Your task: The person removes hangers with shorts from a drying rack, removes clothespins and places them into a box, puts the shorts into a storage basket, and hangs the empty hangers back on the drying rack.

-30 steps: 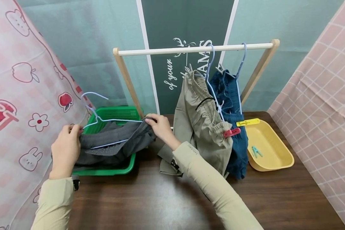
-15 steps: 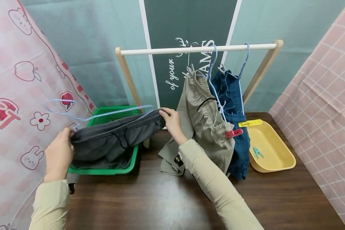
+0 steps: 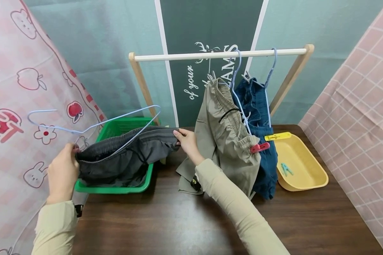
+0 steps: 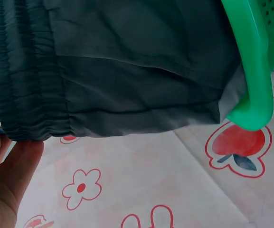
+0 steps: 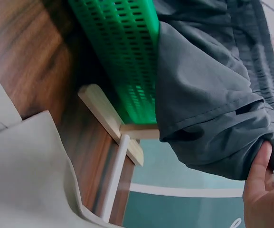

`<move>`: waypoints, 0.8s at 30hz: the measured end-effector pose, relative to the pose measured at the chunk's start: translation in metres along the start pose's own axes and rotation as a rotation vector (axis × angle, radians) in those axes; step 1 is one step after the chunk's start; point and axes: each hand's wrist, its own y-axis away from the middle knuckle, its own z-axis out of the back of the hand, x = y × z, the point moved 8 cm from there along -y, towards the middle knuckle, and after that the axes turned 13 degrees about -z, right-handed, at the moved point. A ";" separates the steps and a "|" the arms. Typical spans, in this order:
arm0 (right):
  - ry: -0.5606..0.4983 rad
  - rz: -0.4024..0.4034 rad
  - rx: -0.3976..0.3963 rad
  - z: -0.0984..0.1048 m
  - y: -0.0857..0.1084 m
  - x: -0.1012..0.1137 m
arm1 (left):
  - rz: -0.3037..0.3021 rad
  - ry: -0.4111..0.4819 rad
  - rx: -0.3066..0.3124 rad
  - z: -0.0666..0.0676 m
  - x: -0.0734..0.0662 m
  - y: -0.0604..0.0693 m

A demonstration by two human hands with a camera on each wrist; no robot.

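Observation:
Dark grey trousers (image 3: 115, 171) with an elastic waistband and black drawstring lie over the green basket (image 3: 146, 181). My left hand (image 3: 62, 171) pinches the waistband's left end; in the left wrist view a bit of blue shows between thumb and fingers. At the right end, my right hand (image 3: 188, 143) pinches the waistband between thumb and fingers, as the right wrist view also shows. A light blue hanger (image 3: 115, 118) tilts with its hook to the left. Its lower bar dips into the waistband opening, while its right corner sticks up above the cloth. Its left corner is hidden.
Behind stands a rack with a white rod (image 3: 185, 56). From it hang beige trousers (image 3: 229, 152) with a red clothespin (image 3: 260, 147) and blue trousers (image 3: 268, 177) with a yellow clothespin (image 3: 277, 136). A yellow basin (image 3: 309, 170) holds a teal clothespin (image 3: 286, 169).
The hanger has tipped left, and its right corner has come up out of the waistband. My hands have spread apart, the left leftward and the right rightward, stretching the waistband.

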 end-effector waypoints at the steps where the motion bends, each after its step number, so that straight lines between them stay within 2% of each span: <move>1: 0.000 -0.004 0.010 -0.003 0.001 -0.002 | -0.004 -0.002 0.000 -0.001 0.000 0.000; 7: 0.026 -0.019 0.070 -0.021 0.007 -0.010 | -0.022 -0.006 -0.011 -0.006 -0.004 -0.002; 18: 0.084 -0.024 0.197 -0.055 0.021 -0.027 | 0.043 -0.003 0.021 -0.020 -0.004 -0.007; 24: 0.144 -0.010 0.258 -0.074 0.031 -0.034 | 0.086 -0.006 0.074 -0.027 -0.004 -0.011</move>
